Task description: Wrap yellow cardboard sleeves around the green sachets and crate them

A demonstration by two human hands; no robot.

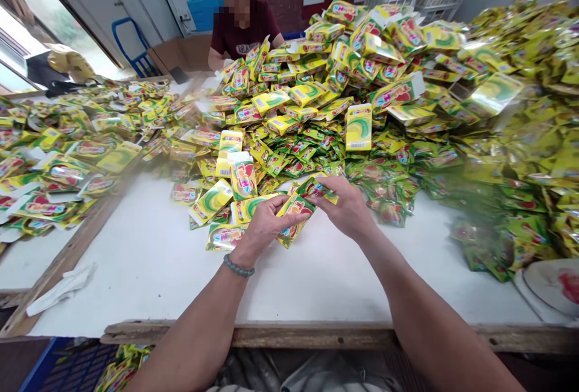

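Observation:
Over the near middle of the table, my left hand (265, 226), with a beaded bracelet at the wrist, is closed round a small yellow candy box (293, 218) printed with coloured letters. My right hand (346, 202) pinches a green sachet (312, 187) at the upper end of that box. Whether the sachet's tip is inside the box I cannot tell. Beside my left hand lie several more boxes, one a flat yellow box (211, 200) and one a tilted box with a white flap (243, 175). A heap of green sachets (298, 149) lies just beyond my hands.
A tall pile of yellow boxes (312, 93) rises behind the sachets, with more sachets (534, 139) at right. Loose boxes (54, 175) cover the left table. A co-worker (242, 30) sits opposite. A wooden edge (312, 336) runs along the front; a blue crate (67, 365) stands below.

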